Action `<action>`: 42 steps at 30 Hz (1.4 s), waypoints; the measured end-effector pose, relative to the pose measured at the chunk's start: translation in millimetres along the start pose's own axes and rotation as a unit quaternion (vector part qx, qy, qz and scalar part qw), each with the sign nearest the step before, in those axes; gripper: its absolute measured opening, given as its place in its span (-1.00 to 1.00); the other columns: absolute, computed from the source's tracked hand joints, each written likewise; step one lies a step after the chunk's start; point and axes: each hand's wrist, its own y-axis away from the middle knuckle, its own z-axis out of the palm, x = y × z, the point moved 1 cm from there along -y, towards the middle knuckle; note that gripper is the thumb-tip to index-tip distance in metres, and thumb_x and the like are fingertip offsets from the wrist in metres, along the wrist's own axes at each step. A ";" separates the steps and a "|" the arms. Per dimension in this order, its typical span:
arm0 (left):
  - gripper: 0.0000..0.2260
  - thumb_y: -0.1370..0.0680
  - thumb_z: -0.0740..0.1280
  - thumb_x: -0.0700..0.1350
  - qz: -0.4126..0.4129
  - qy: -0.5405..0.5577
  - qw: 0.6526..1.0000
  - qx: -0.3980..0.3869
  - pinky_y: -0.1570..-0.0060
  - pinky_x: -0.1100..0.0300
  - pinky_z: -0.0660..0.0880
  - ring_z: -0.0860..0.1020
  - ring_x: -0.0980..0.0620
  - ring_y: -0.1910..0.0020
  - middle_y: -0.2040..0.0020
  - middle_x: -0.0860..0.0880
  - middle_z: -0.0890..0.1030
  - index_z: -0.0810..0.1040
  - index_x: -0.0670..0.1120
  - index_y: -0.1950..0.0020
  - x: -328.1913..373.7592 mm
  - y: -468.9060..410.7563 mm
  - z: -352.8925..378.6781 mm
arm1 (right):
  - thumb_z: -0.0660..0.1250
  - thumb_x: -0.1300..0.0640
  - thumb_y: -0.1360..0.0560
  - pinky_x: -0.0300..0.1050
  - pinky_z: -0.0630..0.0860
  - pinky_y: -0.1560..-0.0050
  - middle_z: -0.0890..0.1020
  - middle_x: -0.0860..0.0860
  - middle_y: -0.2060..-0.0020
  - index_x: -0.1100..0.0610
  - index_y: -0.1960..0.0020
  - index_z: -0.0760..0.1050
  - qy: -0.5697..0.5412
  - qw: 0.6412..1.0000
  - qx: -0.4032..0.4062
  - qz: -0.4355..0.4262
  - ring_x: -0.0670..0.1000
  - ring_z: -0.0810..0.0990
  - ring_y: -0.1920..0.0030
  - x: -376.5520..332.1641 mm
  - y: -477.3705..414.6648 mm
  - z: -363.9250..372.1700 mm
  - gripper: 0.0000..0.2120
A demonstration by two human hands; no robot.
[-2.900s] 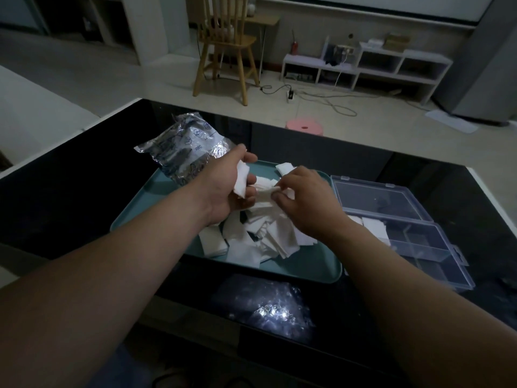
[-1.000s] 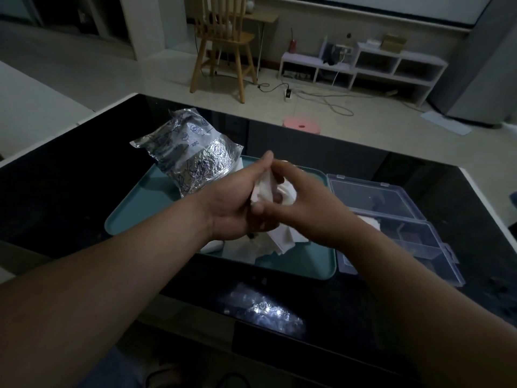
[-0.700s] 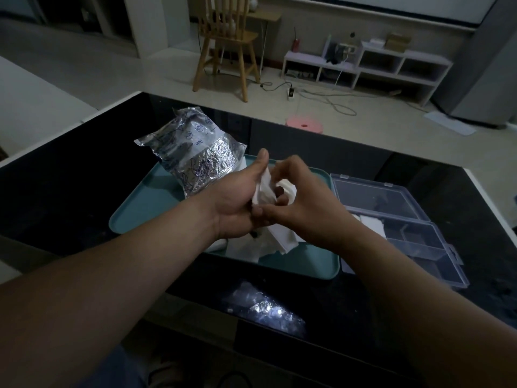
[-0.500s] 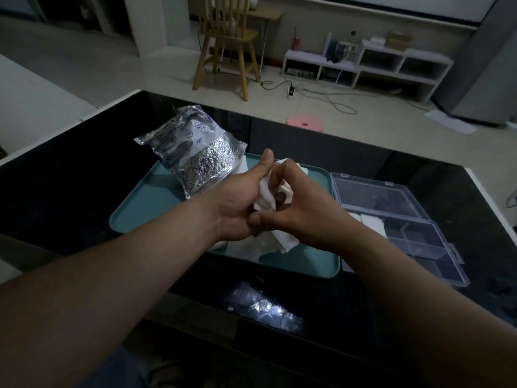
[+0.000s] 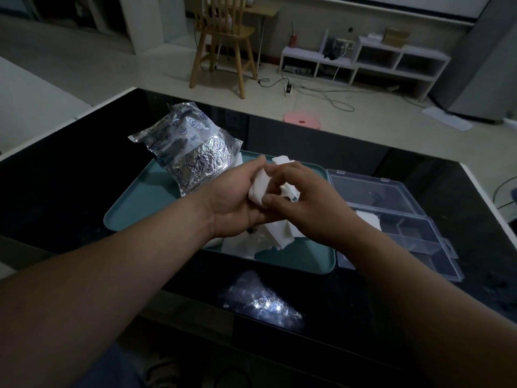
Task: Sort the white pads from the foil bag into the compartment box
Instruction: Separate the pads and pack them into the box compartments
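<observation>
Both hands meet above the teal tray (image 5: 134,208). My left hand (image 5: 237,203) holds a small stack of white pads (image 5: 260,187) against its palm. My right hand (image 5: 305,200) pinches the stack from the right, thumb on its lower edge. More loose white pads (image 5: 279,236) lie in a heap on the tray under my hands. The crinkled foil bag (image 5: 193,152) rests on the tray's far left part. The clear compartment box (image 5: 414,236) lies open to the right of the tray, with a few white pads (image 5: 369,218) in one compartment.
The tray and box sit on a glossy black table (image 5: 56,191) with a bright light reflection near the front edge. Beyond the far edge lie a pink stool (image 5: 301,123), a wooden chair (image 5: 223,43) and a low white shelf (image 5: 363,63).
My hands lifted from the pad heap on the tray and came together, gathering pads into a stack held in my left palm. The bag, tray and box stayed put.
</observation>
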 end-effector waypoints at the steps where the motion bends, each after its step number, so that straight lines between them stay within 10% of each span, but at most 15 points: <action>1: -0.60 -0.73 0.07 0.14 -0.001 -0.004 1.000 0.008 0.23 0.08 0.65 0.58 0.06 0.29 0.18 -0.04 0.58 0.61 -0.06 -0.08 0.0 0.4 0.9 | 0.47 -0.07 -0.55 -0.07 0.47 -0.28 0.60 -0.09 -0.22 0.01 0.00 0.56 0.002 1.000 0.006 -0.003 -0.08 0.52 -0.29 -0.5 0.6 0.7 -0.82; 9: -0.58 -0.70 0.19 0.10 0.050 -0.028 0.998 0.037 0.10 0.00 0.64 0.44 -0.09 -0.16 -0.20 -0.14 0.47 0.40 -0.12 -0.47 -0.8 -1.2 1.6 | 0.41 0.04 -0.58 0.01 0.52 -0.09 0.55 -0.07 -0.05 0.09 0.01 0.56 0.063 0.995 0.065 -0.039 -0.01 0.52 -0.06 -2.3 -0.7 5.7 -0.88; 16: -0.81 -0.61 0.38 -0.03 0.035 0.004 0.997 0.070 0.32 0.16 0.62 0.53 0.02 0.31 0.24 -0.11 0.61 0.56 -0.08 -0.17 2.8 -2.4 -2.2 | 0.28 0.01 -0.68 -0.10 0.54 0.05 0.65 -0.04 0.06 0.07 -0.06 0.61 -0.024 0.985 0.139 0.102 -0.04 0.61 0.04 9.7 -3.9 -24.7 -0.82; 22: -0.81 -0.51 0.48 -0.05 0.025 0.007 0.998 0.064 0.48 0.36 0.35 0.31 0.11 0.35 0.25 -0.02 0.41 0.48 -0.04 0.03 3.7 -2.4 -4.0 | 0.39 -0.01 -0.62 -0.06 0.58 0.08 0.64 -0.09 0.09 0.02 -0.05 0.58 0.137 0.968 -0.039 0.207 -0.01 0.63 0.05 36.5 4.5 -22.1 -0.89; 28: -0.87 -0.62 0.23 -0.16 0.037 -0.019 0.995 0.087 0.48 0.30 0.40 0.38 0.05 0.36 0.22 -0.07 0.46 0.53 -0.03 -0.12 -0.2 -3.3 -3.6 | 0.51 -0.32 -0.41 0.08 0.58 -0.15 0.58 0.02 -0.13 0.01 -0.25 0.44 0.201 0.943 -0.152 0.218 0.09 0.59 -0.08 32.2 6.5 -5.1 -0.40; 38: -0.82 -0.59 0.22 -0.16 0.023 -0.069 0.992 0.104 0.43 0.27 0.46 0.40 0.05 0.34 0.21 -0.04 0.48 0.49 -0.05 -0.18 -5.7 -4.3 -5.3 | 0.38 -0.09 -0.57 -0.06 0.41 0.07 0.59 0.10 -0.16 0.09 -0.27 0.46 0.272 0.934 -0.129 0.191 0.14 0.55 -0.01 27.4 9.9 5.9 -0.62; 42: -0.82 -0.59 0.21 -0.19 0.024 -0.080 0.989 0.123 0.43 0.26 0.48 0.41 0.05 0.34 0.21 -0.06 0.51 0.53 -0.06 -0.15 -6.6 -4.1 -4.9 | 0.30 0.10 -0.60 -0.10 0.42 0.13 0.64 0.12 0.03 0.10 0.08 0.50 0.288 0.927 -0.122 0.207 0.11 0.53 0.13 34.5 3.1 -0.1 -0.89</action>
